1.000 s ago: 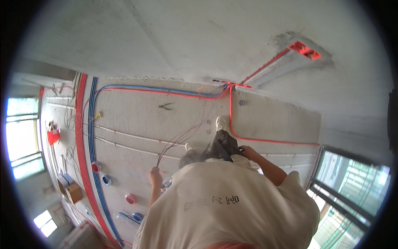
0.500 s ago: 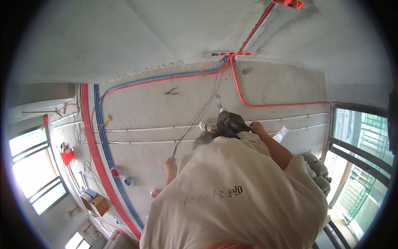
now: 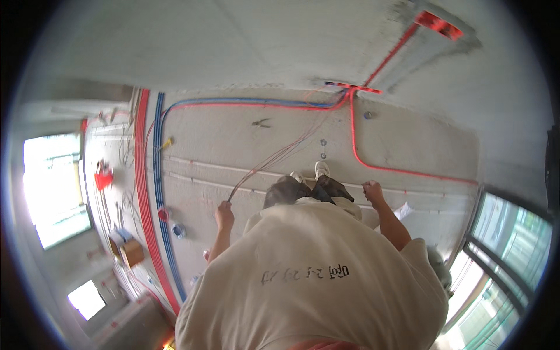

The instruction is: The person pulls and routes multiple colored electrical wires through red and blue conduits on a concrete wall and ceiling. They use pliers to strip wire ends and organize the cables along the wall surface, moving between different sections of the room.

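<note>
My left hand (image 3: 224,216) is closed around a bundle of thin electrical wires (image 3: 269,158). The bundle slants up and right to a red junction box strip (image 3: 367,90) at the foot of the wall, slightly curved along the way. Apart from the wires, my right hand (image 3: 373,191) is raised at my right side with its fingers curled; anything inside them is too small to make out. A pair of pliers (image 3: 262,123) with spread handles lies on the floor beyond the wires. My white shoes (image 3: 321,169) stand between the two hands.
Red conduits (image 3: 142,192) and blue conduits (image 3: 157,175) run along the floor at left. A red conduit (image 3: 357,140) bends off to the right, and pale pipes (image 3: 204,165) cross the floor. A cardboard box (image 3: 132,252) stands far left; white paper (image 3: 402,211) lies at right.
Both hands have moved outward from my body, the left still holding the wires. My right hand has lifted away from my trousers. The whole view has turned and shifted.
</note>
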### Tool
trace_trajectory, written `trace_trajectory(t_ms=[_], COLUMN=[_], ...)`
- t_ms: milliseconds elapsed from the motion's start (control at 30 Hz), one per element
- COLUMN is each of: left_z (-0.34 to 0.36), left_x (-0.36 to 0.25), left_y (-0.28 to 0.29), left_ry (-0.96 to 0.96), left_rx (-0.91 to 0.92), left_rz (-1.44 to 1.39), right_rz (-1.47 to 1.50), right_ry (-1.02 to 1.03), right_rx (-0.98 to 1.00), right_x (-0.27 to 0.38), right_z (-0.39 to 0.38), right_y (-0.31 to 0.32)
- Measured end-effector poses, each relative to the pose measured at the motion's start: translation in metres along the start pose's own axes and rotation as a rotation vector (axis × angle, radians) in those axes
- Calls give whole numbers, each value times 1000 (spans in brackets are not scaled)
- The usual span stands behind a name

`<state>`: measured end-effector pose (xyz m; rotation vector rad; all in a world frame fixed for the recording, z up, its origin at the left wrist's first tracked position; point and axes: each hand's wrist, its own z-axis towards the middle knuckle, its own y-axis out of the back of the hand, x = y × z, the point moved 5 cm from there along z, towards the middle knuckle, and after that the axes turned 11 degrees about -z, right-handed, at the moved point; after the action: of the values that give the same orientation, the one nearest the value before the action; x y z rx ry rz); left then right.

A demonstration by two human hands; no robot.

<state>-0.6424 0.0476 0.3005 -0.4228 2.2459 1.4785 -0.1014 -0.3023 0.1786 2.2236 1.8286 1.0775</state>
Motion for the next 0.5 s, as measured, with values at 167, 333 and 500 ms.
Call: trace_trajectory(t_ms=[167, 333, 500], left_z=[-12, -17, 7], left_x=[-51, -16, 4], left_y=[31, 32, 28], left_ry=[60, -32, 22], left_rx=[-60, -116, -36], left_rz=[140, 42, 6], right_rz=[6, -51, -153], right_ry=[9, 72, 73], right_rx=[98, 131, 152], right_x=[15, 98, 173], right_z=[21, 27, 48], right_y=[-12, -35, -62])
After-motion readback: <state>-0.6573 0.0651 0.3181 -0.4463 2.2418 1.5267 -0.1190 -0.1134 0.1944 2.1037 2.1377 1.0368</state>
